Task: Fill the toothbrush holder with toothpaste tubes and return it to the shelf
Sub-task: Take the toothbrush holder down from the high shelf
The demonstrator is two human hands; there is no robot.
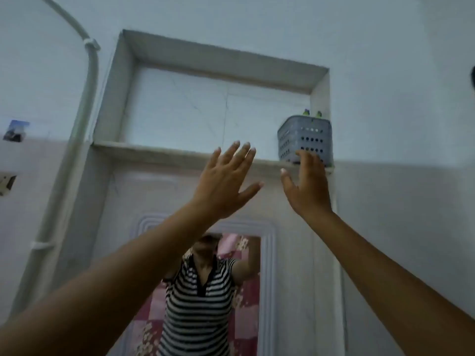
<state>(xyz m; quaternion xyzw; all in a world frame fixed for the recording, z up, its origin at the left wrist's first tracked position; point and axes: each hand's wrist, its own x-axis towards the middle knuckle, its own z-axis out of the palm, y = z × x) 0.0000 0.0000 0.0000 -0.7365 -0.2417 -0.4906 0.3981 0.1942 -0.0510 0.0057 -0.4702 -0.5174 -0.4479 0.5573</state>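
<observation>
A grey perforated toothbrush holder (305, 138) stands at the right end of the recessed wall shelf (159, 148). Two green and purple toothpaste tube ends (312, 113) stick out of its top. My right hand (307, 185) is raised just below the holder, fingers spread, fingertips overlapping its lower front; whether they touch it I cannot tell. My left hand (226, 179) is raised to the left of it, in front of the shelf's edge, fingers apart and holding nothing.
Below the shelf hangs a framed mirror (205, 291) that reflects a person in a striped shirt. A white pipe (84, 104) runs down the wall on the left. A small picture (16, 130) is stuck on the left wall.
</observation>
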